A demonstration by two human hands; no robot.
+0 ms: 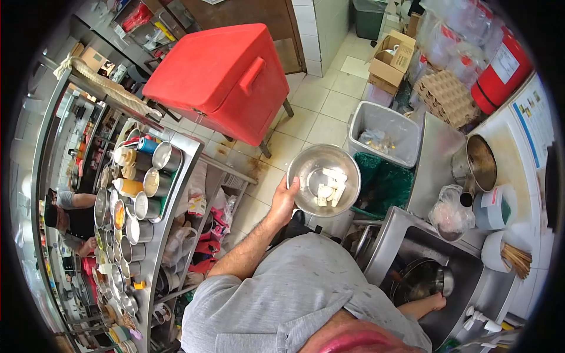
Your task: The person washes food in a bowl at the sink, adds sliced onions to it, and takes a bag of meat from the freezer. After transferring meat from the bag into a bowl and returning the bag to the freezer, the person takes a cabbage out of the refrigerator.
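Note:
My left hand (285,201) is closed on the rim of a round stainless steel bowl (300,194), held out over the floor. Inside the bowl lie several pale, cut pieces of food (331,189), whose kind I cannot tell. Down in the steel sink (412,235), my right hand (436,302) has its fingers curled in, beside a dark round pan (416,281) and a small metal container (448,282). Whatever those fingers grip is too small to make out.
Beyond the bowl stand a grey bin (385,120) and a green-lined bin (382,191). A red cooler (206,82) stands ahead. Left, a steel counter (170,206) carries several metal containers, with another person (76,215) behind. A pot (479,162) sits at right.

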